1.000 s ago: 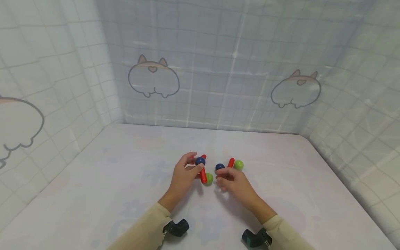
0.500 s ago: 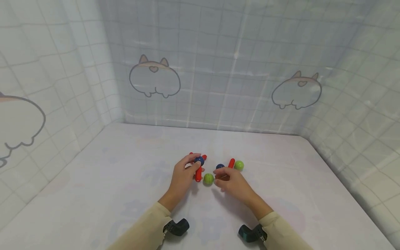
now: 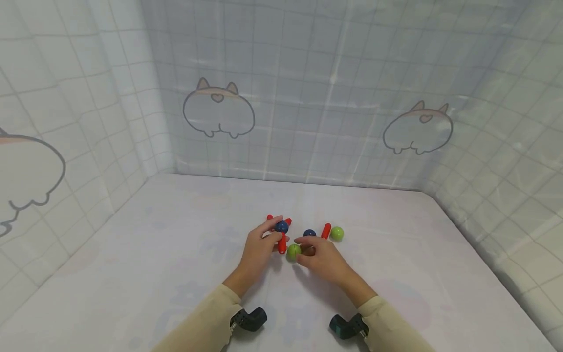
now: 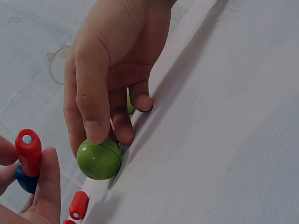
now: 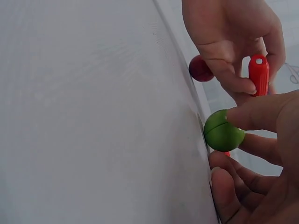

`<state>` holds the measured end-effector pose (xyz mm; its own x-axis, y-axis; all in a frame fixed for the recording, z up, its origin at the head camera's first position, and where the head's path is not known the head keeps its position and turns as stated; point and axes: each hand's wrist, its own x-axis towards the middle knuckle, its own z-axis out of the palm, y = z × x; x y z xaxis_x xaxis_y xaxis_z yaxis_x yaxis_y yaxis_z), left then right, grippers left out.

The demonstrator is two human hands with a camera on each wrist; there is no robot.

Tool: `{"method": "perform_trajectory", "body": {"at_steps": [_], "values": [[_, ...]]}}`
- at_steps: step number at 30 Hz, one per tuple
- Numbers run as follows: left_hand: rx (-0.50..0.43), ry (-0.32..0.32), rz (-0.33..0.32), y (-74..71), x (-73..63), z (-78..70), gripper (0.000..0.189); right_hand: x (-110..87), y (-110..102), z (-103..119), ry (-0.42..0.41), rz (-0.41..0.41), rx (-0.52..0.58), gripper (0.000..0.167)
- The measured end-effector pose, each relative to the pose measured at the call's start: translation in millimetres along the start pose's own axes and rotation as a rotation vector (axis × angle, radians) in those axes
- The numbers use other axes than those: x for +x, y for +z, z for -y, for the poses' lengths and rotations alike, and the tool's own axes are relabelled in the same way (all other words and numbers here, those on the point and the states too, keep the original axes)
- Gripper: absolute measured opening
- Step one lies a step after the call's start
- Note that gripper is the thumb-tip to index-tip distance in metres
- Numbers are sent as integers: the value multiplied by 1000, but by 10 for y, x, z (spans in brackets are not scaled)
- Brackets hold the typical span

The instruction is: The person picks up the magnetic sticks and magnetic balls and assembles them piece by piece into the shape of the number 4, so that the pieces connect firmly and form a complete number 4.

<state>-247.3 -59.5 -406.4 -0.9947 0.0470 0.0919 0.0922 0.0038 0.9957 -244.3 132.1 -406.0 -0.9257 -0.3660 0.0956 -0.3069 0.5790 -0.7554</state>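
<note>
My left hand (image 3: 257,247) pinches a short red rod (image 3: 282,244) with a silver dot on its end. A dark blue ball (image 3: 282,227) sits at the rod's far end, by the fingertips. On the table in front of my right hand (image 3: 327,261) lies a green ball (image 3: 293,252) with a seam round it. The right thumb presses on this green ball (image 5: 223,130) in the right wrist view, with a finger on its other side. Behind the right hand are another blue ball (image 3: 310,232), a red rod (image 3: 326,231) and a second green ball (image 3: 337,233).
Red rod ends (image 3: 288,221) show just beyond the left hand. A dark red ball (image 5: 201,68) lies beside that hand in the right wrist view. The pale table (image 3: 211,205) is bounded by tile-patterned sheets (image 3: 299,122) at the back and both sides.
My right hand has moved left to the green ball and taken it between thumb and fingers. The left hand has shifted its red rod slightly left, off the green ball, still holding it.
</note>
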Motion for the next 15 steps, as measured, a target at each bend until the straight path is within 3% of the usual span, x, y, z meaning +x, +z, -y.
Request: {"method": "perform_trajectory", "body": {"at_steps": [15], "values": [[28,-26,-9,-13,-26,-6,45,6,43,-2,9,-15,-18,35]]}}
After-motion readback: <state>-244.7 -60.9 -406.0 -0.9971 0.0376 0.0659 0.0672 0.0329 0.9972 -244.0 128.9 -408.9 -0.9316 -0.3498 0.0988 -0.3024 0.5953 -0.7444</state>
